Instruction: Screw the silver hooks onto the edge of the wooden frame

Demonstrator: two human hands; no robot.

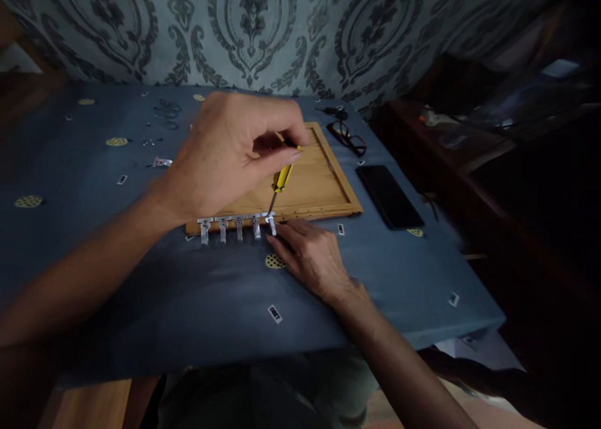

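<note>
My left hand (220,153) is closed around the handle of a yellow and black screwdriver (282,177). The tool leans, and its tip meets a metal hook (272,225) at the near edge of a framed wooden board (323,188). Fingertips of my right hand (310,253) press together at that same hook from the right. Left of it, several similar metal hooks (223,230) sit in a row along the board's edge, their ends hanging over it. My left hand and wrist cover much of the board's left side.
Right of the board lie a black phone (389,196) and folded glasses (346,138), with a small dark object (335,112) behind them. On the blue tablecloth (188,316) at left are a loose metal piece (162,162), small screws (151,143) and dark looped items (167,111). A patterned curtain (253,34) hangs behind.
</note>
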